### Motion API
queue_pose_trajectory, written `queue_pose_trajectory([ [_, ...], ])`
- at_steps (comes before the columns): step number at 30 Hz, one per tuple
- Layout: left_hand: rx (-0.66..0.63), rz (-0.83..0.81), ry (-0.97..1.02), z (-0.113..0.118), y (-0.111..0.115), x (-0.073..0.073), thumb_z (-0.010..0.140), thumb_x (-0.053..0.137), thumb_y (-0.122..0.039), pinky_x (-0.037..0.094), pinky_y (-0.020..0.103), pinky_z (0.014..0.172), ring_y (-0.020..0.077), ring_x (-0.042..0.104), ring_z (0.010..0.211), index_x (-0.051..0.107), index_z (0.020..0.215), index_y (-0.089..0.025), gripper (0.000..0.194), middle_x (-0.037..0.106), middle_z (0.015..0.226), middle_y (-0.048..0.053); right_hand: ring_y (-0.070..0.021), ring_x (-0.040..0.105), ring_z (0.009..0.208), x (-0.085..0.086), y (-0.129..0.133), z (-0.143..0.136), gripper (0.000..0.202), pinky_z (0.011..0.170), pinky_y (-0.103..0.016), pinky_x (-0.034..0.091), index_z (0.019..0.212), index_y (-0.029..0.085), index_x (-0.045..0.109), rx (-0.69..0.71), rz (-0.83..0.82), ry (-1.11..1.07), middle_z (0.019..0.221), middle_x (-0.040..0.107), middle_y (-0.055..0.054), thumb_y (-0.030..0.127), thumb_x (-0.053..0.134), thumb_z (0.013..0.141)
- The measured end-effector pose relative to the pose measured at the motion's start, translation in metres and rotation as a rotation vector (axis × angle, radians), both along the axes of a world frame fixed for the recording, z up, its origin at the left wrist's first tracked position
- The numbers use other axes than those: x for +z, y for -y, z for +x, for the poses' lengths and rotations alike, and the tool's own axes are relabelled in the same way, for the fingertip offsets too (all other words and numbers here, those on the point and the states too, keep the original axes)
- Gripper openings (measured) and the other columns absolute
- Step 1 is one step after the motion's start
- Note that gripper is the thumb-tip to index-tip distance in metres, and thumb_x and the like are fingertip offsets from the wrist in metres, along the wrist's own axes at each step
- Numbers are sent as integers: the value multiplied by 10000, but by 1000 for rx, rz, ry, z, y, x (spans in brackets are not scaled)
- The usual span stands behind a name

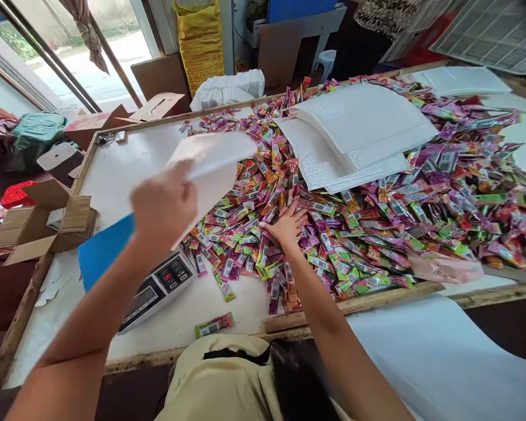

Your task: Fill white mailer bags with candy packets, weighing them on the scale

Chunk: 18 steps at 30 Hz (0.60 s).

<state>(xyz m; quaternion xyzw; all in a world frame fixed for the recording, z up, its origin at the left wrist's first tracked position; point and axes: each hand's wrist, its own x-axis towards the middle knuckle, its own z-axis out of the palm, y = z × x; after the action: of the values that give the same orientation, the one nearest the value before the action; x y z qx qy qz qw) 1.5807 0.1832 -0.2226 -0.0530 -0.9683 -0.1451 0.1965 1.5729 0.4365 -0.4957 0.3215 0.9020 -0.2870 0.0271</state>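
Note:
My left hand, smeared by motion, is closed on the edge of a white mailer bag. The bag hangs over the left side of a heap of small, colourful snack packets. Spread out flat, the fingers of my right hand rest on the packets in the middle of the heap. A stack of white bubble mailers lies on the heap beyond that hand. Below my left hand is a digital scale, with a blue board partly hidden by my forearm.
A wooden rim edges the table. One loose packet lies near its front. Open cardboard boxes stand at the left. More white mailers lie at the far right, and another white stack is behind the table.

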Motion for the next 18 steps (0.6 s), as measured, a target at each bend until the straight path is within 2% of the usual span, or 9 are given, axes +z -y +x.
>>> queue_pose_trajectory([
  [2,-85,-7,184,-14,-19,-54,887,538,-387,426,335,750,237,601,750,714,1218,-200,419,627,716,74,-511,240,1463,1,-2,-10,1289,1061,-637,390,1598,155,69,-46,78,-32,1596,162,-335,527,830,626],
  [4,-188,100,301,-24,-29,-106,928,499,-427,388,299,711,221,595,758,722,1143,-192,389,654,773,73,-451,467,1316,2,-16,-15,1061,1003,-548,464,1523,136,271,-55,98,-106,1449,412,-294,457,796,658],
  [6,-261,246,370,-29,-33,-146,949,457,-439,340,273,667,182,538,694,715,984,-173,373,591,707,35,-383,601,1136,4,-37,-16,842,951,-492,496,1405,119,421,-56,64,-158,1266,562,-237,403,749,684],
  [7,-281,322,387,-29,-34,-159,951,441,-445,314,265,646,161,490,656,688,886,-166,378,530,658,11,-364,629,1073,6,-48,-14,768,939,-485,501,1350,117,470,-58,31,-181,1192,604,-215,384,735,680],
  [10,-299,522,398,-27,-37,-181,942,428,-486,245,256,603,118,340,601,538,700,-173,411,336,601,-38,-336,656,982,13,-79,-3,663,948,-505,500,1180,131,575,-120,-154,-311,1032,678,-151,355,751,582],
  [12,-310,612,398,-27,-39,-186,931,435,-519,226,256,596,109,300,607,485,684,-180,423,294,618,-45,-306,663,928,18,-90,8,612,942,-497,512,1053,147,608,-160,-401,-481,972,700,-113,349,763,497],
  [15,-325,668,413,-33,-42,-188,928,429,-556,235,255,602,109,302,623,481,697,-183,442,303,635,-44,-271,674,858,25,-87,32,478,880,-456,555,881,169,633,-108,-740,-636,903,717,-79,387,763,477],
  [18,-331,668,433,-41,-45,-187,928,436,-561,272,251,617,112,354,640,535,719,-177,448,368,633,-41,-273,689,881,28,-67,51,416,847,-437,581,846,192,665,56,-944,-642,886,731,-73,452,784,544],
])
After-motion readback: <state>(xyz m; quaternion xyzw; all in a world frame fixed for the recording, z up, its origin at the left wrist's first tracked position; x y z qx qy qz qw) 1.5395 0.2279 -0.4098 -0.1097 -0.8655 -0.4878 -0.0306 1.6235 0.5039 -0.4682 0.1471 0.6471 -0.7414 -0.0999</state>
